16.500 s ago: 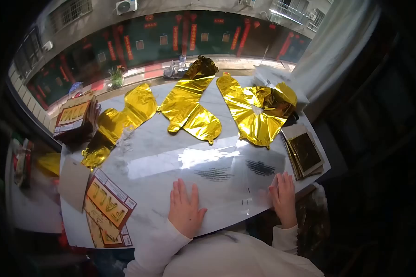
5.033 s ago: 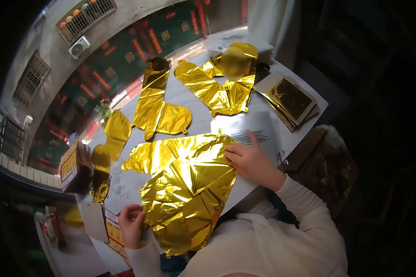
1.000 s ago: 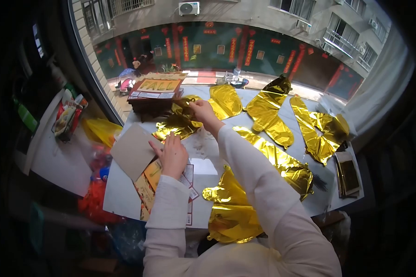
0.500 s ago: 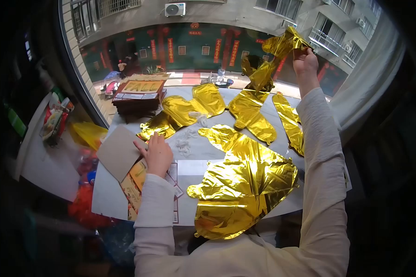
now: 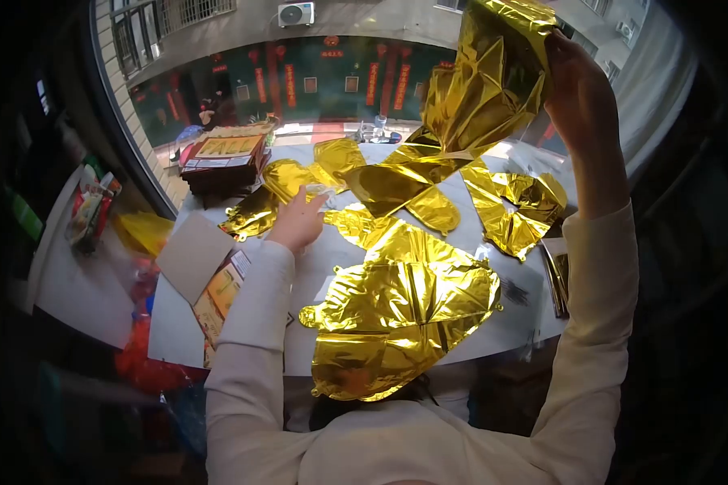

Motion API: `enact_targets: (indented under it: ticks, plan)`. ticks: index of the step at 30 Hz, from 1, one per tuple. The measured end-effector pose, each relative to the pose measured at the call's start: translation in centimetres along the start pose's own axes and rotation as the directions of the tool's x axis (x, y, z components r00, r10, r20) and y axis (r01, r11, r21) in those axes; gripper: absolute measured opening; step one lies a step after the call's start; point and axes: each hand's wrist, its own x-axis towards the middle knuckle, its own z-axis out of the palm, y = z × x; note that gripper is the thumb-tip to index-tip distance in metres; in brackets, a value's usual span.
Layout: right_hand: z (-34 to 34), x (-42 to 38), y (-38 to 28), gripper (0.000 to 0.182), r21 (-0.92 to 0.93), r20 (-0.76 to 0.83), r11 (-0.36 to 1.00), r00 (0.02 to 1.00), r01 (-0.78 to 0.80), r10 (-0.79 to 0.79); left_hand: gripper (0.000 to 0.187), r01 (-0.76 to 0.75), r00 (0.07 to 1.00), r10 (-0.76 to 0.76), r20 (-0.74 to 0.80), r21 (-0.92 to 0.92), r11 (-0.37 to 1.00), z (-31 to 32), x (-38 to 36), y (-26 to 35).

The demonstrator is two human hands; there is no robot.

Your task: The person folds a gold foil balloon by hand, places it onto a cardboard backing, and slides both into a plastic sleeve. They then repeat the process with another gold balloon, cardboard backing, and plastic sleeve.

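Gripping a raised foil piece (image 5: 493, 89) by one edge, the right hand (image 5: 578, 93) has its fingers closed on the rim, perhaps so the thin gold sheet can hang by its own weight; it hangs above and beyond the large foil shape (image 5: 408, 283) lying nearest the body, its lower end slanting across a middle foil piece (image 5: 434, 210). Of the two hands, the left hand (image 5: 299, 222) is just beside the large foil shape's far left tip, fingers loosely curved and partly spread near a whitish crumpled strand (image 5: 319, 192); whether it has hold of that is hard to make out. Spread with its creases showing, the large foil shape takes up the near middle of the surface (image 5: 174, 331), likely because it needs room to lie flat. Beyond it to the left lies a bent foil piece (image 5: 287, 179), and beyond it to the right a curled foil piece (image 5: 505, 230), the two well apart, maybe to stop them tangling. Left of the large foil shape, a plain card (image 5: 192, 257) partly covers printed packets (image 5: 222, 291); farther beyond it on that side rises a stack marked FALL (image 5: 222, 162), seemingly piled to save space. Right of it, a dark pack (image 5: 556, 275) lies beside the right sleeve.
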Motion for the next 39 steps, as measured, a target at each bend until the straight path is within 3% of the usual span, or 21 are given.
enact_targets:
  ticks: [2, 3, 4, 6, 7, 10, 12, 16, 19, 20, 21, 22, 24, 28, 31, 32, 33, 34, 35, 36, 39]
  plan:
    - [0.9, -2.4, -1.0, 0.032, 0.036, -0.023, 0.999, 1.0, -0.005, 0.006, 0.05, -0.145, 0.989, 0.142, -0.044, -0.062, 0.988, 4.5, 6.4, -2.7]
    - [1.2, -3.6, -1.4, 0.033, 0.078, -0.053, 0.997, 0.998, -0.013, 0.017, 0.049, -0.301, 0.949, 0.277, -0.151, -0.694, 0.654, 12.2, 13.3, -10.1]
    - [1.3, -4.9, -1.7, 0.035, 0.058, -0.112, 0.998, 0.994, 0.001, 0.005, 0.044, -0.184, 0.983, 0.156, -0.101, -0.643, 0.743, 12.6, 14.6, -9.1]
    - [1.9, -7.5, -2.3, 0.037, 0.114, -0.269, 0.993, 0.961, -0.035, 0.065, 0.04, -0.126, 0.983, 0.121, -0.14, -0.024, 0.992, 4.9, 8.9, -2.1]
    - [2.0, -8.9, -2.6, 0.037, 0.107, -0.278, 0.994, 0.959, -0.026, 0.055, 0.028, -0.191, 0.924, 0.181, -0.338, 0.004, 0.982, 6.1, 9.0, -2.4]
    - [2.0, -12.9, -3.3, 0.037, 0.143, -0.406, 0.989, 0.908, -0.046, 0.101, 0.019, -0.166, 0.965, 0.164, -0.207, 0.009, 0.986, 5.3, 10.6, -3.6]
    - [2.1, -14.8, -3.6, 0.037, 0.15, -0.473, 0.987, 0.873, -0.051, 0.117, 0.015, -0.2, 0.931, 0.163, -0.328, -0.082, 0.976, 5.4, 10.2, -3.9]
    - [1.6, -17.1, -3.5, 0.04, 0.207, -0.319, 0.976, 0.939, -0.065, 0.13, 0.017, -0.327, 0.847, 0.191, -0.496, -0.204, 0.923, -0.6, 7.2, -3.2]
    - [1.2, -17.7, -2.9, 0.04, 0.207, -0.32, 0.976, 0.938, -0.071, 0.136, 0.019, -0.187, 0.933, 0.092, -0.349, -0.248, 0.951, -6.1, 2.3, -2.9]
    - [1.4, -17.6, -2.8, 0.04, 0.23, -0.329, 0.967, 0.926, -0.109, 0.183, 0.02, -0.073, 0.983, 0.03, -0.181, -0.234, 0.969, -7.4, 0.3, -2.5]
    - [2.3, -16.9, -2.2, 0.036, 0.229, -0.5, 0.968, 0.841, -0.101, 0.206, 0.022, 0.033, 0.999, -0.036, -0.011, -0.201, 0.979, -8.2, -1.2, -2.2]
    - [2.1, -16.3, -1.4, 0.036, 0.233, -0.498, 0.967, 0.842, -0.101, 0.208, 0.022, 0.038, 0.999, -0.041, -0.011, -0.198, 0.979, -8.3, -2.7, -2.3]
    - [1.2, -15.1, 0.3, 0.036, 0.239, -0.415, 0.962, 0.881, -0.135, 0.227, 0.03, -0.178, 0.984, 0.179, 0.008, -0.065, 0.982, -7.5, -5.6, -2.3]
    - [6.3, -11.4, 1.7, 0.037, 0.452, -0.082, 0.884, 0.982, -0.115, 0.17, 0.075, -0.367, 0.909, 0.418, 0.006, -0.464, 0.806, -7.8, -7.0, 3.5]
    - [6.8, -10.5, 2.0, 0.037, 0.398, -0.121, 0.914, 0.984, -0.074, 0.133, 0.112, -0.481, 0.765, 0.64, -0.07, -0.723, 0.496, -7.3, -7.5, 10.7]
    - [7.4, -10.1, 2.1, 0.036, 0.344, -0.121, 0.938, 0.989, -0.034, 0.08, 0.101, -0.499, 0.792, 0.596, -0.131, -0.701, 0.509, -6.2, -8.0, 11.9]
    - [12.0, -9.3, 0.3, 0.035, -0.353, -0.576, 0.906, 0.818, -0.234, -0.013, 0.09, -0.604, 0.726, 0.671, -0.151, -0.607, 0.517, -5.9, -7.2, 13.3]
    - [10.6, -9.4, -0.4, 0.035, -0.369, -0.586, 0.899, 0.809, -0.235, -0.029, 0.08, -0.706, 0.643, 0.748, -0.163, -0.505, 0.497, -5.6, -6.0, 14.9]
    - [8.2, -9.2, -0.8, 0.035, -0.027, -0.362, 0.985, 0.92, -0.169, 0.148, 0.058, -0.608, 0.729, 0.641, -0.239, -0.655, 0.448, -4.2, -5.8, 15.2]
    - [7.1, -9.1, -1.3, 0.034, 0.327, -0.068, 0.927, 0.974, -0.183, 0.216, 0.044, -0.585, 0.78, 0.595, -0.192, -0.562, 0.585, -4.4, -6.2, 15.1]
    - [4.0, -10.5, -2.6, 0.028, 0.245, -0.14, 0.956, 0.97, -0.16, 0.198, 0.027, -0.582, 0.801, 0.542, -0.253, -0.541, 0.607, -4.3, -6.1, 13.7]
